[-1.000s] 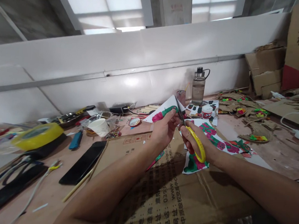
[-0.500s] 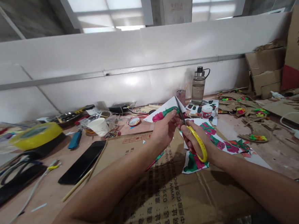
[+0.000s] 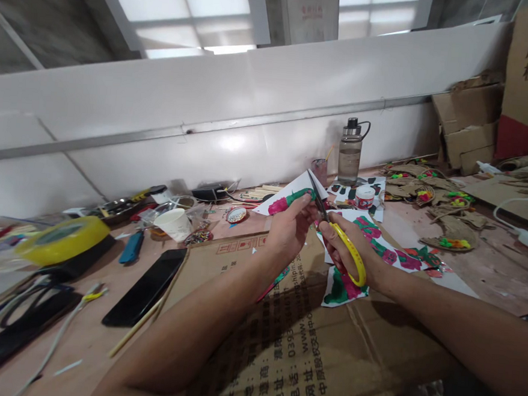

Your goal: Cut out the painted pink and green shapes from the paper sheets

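Observation:
My left hand [image 3: 291, 229] pinches a white sheet of paper [image 3: 286, 195] painted with a pink and green shape. In my right hand [image 3: 349, 243] is a pair of scissors [image 3: 354, 252] with yellow handles. Their dark blades point up and away, lying against the right edge of the sheet beside my left fingers. Whether the blades are parted is hard to make out. Under my hands lies a flat cardboard sheet [image 3: 246, 317] with printed characters. Painted paper pieces [image 3: 341, 288] rest on it, below and to the right of the scissors.
A phone [image 3: 144, 287], a wooden stick [image 3: 137, 328], a yellow tape roll [image 3: 66, 238] and a paper cup [image 3: 174, 224] lie to the left. Behind stand a water bottle [image 3: 350, 156] and a small paint jar [image 3: 364, 197]. Brown decorated crafts [image 3: 451, 229] cover the right side.
Almost nothing differs. Both hands, the paper and the scissors hold nearly the same position.

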`<state>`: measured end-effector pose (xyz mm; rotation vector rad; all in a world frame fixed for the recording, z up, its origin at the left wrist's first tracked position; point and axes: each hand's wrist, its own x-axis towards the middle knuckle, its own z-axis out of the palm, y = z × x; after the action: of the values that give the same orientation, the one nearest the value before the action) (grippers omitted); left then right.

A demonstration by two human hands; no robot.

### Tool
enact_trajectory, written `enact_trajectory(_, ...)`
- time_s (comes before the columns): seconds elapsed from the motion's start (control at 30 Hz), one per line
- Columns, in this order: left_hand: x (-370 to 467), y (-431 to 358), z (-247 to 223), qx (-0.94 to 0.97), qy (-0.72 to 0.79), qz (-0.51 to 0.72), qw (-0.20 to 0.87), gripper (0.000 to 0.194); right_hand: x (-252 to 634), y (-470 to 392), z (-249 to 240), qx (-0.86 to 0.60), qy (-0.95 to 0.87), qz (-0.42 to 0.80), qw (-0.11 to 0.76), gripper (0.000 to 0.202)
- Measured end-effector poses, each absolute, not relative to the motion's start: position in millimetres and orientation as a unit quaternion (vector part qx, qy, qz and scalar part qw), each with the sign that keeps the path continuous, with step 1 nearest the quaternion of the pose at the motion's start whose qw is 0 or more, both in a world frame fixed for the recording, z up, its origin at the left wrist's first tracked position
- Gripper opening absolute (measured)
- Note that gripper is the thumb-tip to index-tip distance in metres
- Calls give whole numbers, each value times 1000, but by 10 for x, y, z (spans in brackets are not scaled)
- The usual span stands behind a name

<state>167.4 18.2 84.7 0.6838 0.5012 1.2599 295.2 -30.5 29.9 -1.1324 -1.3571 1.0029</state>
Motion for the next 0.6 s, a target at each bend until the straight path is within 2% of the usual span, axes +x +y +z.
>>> enact_trajectory(0.6, 1649, 223, 831, 346, 227, 581, 701, 20, 2923, -353, 462, -459, -583, 408, 531, 49)
